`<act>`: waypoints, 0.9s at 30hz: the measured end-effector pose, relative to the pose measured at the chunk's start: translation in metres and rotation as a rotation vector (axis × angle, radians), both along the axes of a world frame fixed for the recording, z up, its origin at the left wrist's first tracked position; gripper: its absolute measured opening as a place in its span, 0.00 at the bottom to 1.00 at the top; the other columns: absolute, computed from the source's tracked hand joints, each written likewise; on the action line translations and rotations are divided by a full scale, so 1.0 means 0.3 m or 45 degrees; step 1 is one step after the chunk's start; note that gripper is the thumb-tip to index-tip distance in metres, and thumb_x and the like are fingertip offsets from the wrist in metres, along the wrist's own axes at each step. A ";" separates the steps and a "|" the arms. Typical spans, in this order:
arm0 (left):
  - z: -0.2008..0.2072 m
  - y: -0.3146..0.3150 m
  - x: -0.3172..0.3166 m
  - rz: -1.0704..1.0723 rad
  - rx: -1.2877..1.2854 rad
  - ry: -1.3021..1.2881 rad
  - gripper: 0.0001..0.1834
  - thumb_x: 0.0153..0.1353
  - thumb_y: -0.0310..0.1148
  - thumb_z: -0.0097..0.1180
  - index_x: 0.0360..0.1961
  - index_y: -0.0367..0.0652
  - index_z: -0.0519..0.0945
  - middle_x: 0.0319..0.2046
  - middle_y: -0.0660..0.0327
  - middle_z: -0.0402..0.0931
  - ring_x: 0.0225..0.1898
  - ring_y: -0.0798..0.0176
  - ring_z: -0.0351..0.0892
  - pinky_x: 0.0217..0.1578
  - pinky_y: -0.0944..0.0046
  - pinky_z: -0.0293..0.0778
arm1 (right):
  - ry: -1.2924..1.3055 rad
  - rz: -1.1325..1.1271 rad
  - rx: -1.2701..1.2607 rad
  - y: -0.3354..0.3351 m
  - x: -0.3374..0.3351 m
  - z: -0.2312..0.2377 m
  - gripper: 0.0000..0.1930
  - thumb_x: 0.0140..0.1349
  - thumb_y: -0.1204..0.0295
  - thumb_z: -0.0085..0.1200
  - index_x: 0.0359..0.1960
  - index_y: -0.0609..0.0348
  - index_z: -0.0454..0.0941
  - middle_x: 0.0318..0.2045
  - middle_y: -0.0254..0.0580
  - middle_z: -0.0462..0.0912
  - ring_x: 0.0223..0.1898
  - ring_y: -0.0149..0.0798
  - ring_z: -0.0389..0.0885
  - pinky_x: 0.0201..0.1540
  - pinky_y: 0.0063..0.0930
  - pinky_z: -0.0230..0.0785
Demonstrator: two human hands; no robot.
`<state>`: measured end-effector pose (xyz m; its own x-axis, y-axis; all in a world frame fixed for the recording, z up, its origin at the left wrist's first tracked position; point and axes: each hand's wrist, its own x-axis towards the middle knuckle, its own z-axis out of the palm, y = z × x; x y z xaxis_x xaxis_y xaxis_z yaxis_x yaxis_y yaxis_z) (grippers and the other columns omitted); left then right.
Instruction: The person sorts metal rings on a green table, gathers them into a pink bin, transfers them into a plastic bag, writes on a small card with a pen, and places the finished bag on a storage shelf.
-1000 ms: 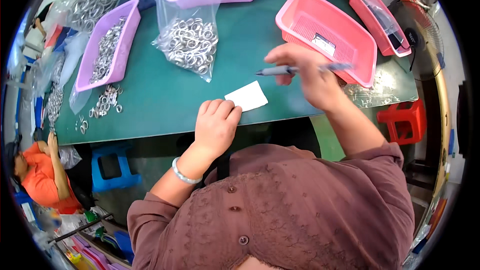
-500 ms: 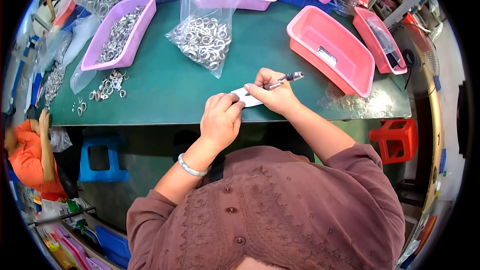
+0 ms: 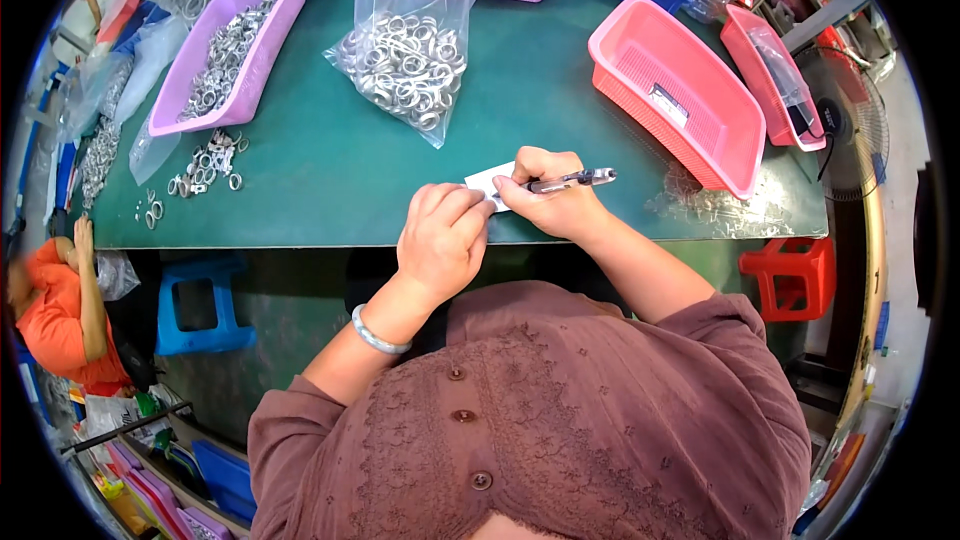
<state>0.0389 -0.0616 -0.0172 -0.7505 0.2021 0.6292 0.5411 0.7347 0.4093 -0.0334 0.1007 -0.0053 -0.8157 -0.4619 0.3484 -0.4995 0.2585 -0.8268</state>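
Note:
Near the table's front edge, my right hand (image 3: 562,202) is closed around a black-and-silver pen (image 3: 572,181), its back end pointing right. The pen's writing end is over a small white paper slip (image 3: 486,178); my fingers hide part of both. At the slip's left side my left hand (image 3: 440,240) is closed, curled fingers holding its lower edge. Beyond my hands lies a clear plastic bag (image 3: 408,65) full of silver metal rings. Farther left, loose rings and small metal parts (image 3: 210,164) are scattered on the green table (image 3: 330,180).
Purple baskets (image 3: 266,58) of metal parts stand at the left and back. A pink basket (image 3: 735,135) sits to the right, beside a smaller one (image 3: 768,90) holding a bagged item. A fan (image 3: 845,125), red stool (image 3: 790,275), blue stool (image 3: 205,305) and orange-clad person (image 3: 70,315) surround the table.
My right hand has tilted slightly, and the pen's back end is a little lower and farther right. More of the slip's upper part shows. The whole view has shifted slightly.

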 end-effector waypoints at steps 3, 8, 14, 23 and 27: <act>0.003 -0.001 0.002 -0.002 -0.004 -0.005 0.11 0.43 0.21 0.57 0.32 0.40 0.79 0.34 0.60 0.76 0.37 0.54 0.74 0.41 0.56 0.69 | -0.108 -0.043 -0.086 0.005 -0.003 -0.010 0.13 0.52 0.73 0.60 0.17 0.62 0.68 0.14 0.33 0.70 0.17 0.23 0.64 0.18 0.21 0.55; 0.004 -0.004 0.003 -0.004 -0.007 -0.016 0.11 0.43 0.20 0.57 0.32 0.40 0.79 0.34 0.60 0.76 0.37 0.54 0.74 0.42 0.57 0.69 | -0.027 0.018 -0.037 0.006 -0.002 0.002 0.14 0.53 0.75 0.57 0.17 0.62 0.64 0.14 0.39 0.70 0.16 0.28 0.63 0.18 0.26 0.58; 0.005 0.000 0.002 0.002 -0.013 -0.016 0.11 0.43 0.20 0.57 0.32 0.41 0.79 0.34 0.60 0.76 0.37 0.54 0.74 0.42 0.57 0.69 | -0.016 0.007 -0.067 0.007 -0.008 -0.006 0.13 0.53 0.75 0.58 0.16 0.62 0.67 0.14 0.33 0.69 0.17 0.23 0.63 0.19 0.22 0.55; 0.006 0.000 0.002 0.009 -0.017 -0.025 0.12 0.43 0.21 0.58 0.32 0.42 0.79 0.34 0.61 0.76 0.38 0.54 0.74 0.42 0.57 0.69 | -0.017 -0.060 -0.055 0.008 -0.005 -0.004 0.14 0.54 0.75 0.57 0.16 0.62 0.66 0.14 0.33 0.69 0.17 0.24 0.63 0.19 0.24 0.54; 0.004 -0.001 0.002 0.001 -0.010 -0.015 0.12 0.43 0.20 0.58 0.32 0.42 0.79 0.34 0.61 0.76 0.37 0.54 0.74 0.42 0.57 0.69 | -0.007 -0.004 -0.008 0.023 -0.009 0.005 0.14 0.54 0.74 0.57 0.16 0.61 0.65 0.14 0.33 0.68 0.17 0.24 0.63 0.19 0.24 0.54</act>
<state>0.0395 -0.0619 -0.0159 -0.7582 0.2062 0.6186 0.5353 0.7385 0.4100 -0.0360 0.1077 -0.0038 -0.8190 -0.4571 0.3468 -0.4944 0.2552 -0.8310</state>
